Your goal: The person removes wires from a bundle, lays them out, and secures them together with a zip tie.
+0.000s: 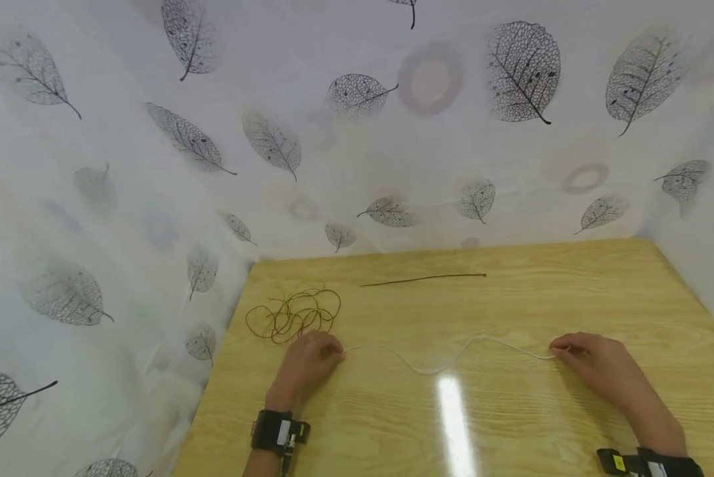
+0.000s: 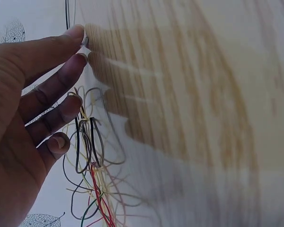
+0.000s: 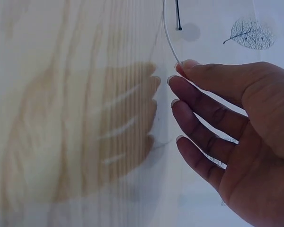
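A thin white wire (image 1: 431, 373) lies in a loose S-shaped wave across the table between the hands. At its left end, my left hand (image 1: 306, 361) pinches it between thumb and index finger. The left wrist view shows the other fingers of that hand (image 2: 42, 99) spread and slightly bent. My right hand (image 1: 601, 364) pinches the wire near its right end, a short tip sticking out past the fingers. In the right wrist view the wire (image 3: 168, 35) curves up from the thumb and fingertip. Just beyond the left hand lies a loose tangle of coloured wires (image 1: 285, 318).
Farther back on the wood-grain table (image 1: 601, 285) lies a thin dark cable tie (image 1: 422, 279), its small head at the right. A leaf-printed white curtain (image 1: 428, 152) surrounds the back and sides of the table. Bright light reflects off the table front.
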